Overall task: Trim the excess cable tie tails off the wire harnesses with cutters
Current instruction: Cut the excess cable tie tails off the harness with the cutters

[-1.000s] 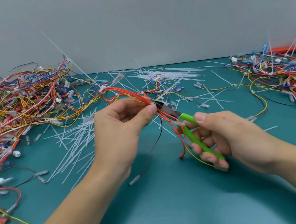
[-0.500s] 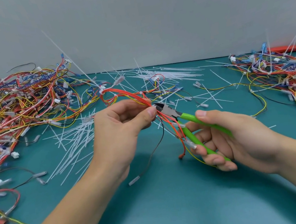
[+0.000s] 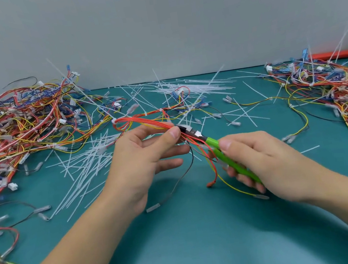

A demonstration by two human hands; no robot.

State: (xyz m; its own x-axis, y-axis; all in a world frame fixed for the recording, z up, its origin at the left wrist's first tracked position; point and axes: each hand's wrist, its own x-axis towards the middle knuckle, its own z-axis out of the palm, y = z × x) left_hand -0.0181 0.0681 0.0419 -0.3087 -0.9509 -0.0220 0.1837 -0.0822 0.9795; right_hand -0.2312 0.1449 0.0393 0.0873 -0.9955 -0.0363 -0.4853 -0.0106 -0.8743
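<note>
A red wire harness (image 3: 144,122) is pinched between the thumb and fingers of the left hand (image 3: 141,159), above the green table (image 3: 209,251). Green cutters (image 3: 221,149) are gripped by the curled fingers of the right hand (image 3: 261,164), their tip touching the wires beside the left thumb.

The scene is bright and evenly lit, with a soft light that seems to come from above. Under the left hand (image 3: 137,160) and the right hand (image 3: 263,163) there are only pale, diffuse shadows on the teal mat (image 3: 198,252), and a weak light patch shows on the mat near the bottom edge. There is no strong glare. The wide-angle lens bends the far table edge, and the wire piles at the left and right borders look stretched. The whole picture is a little soft; the cutter head (image 3: 191,132) looks slightly blurred.
</note>
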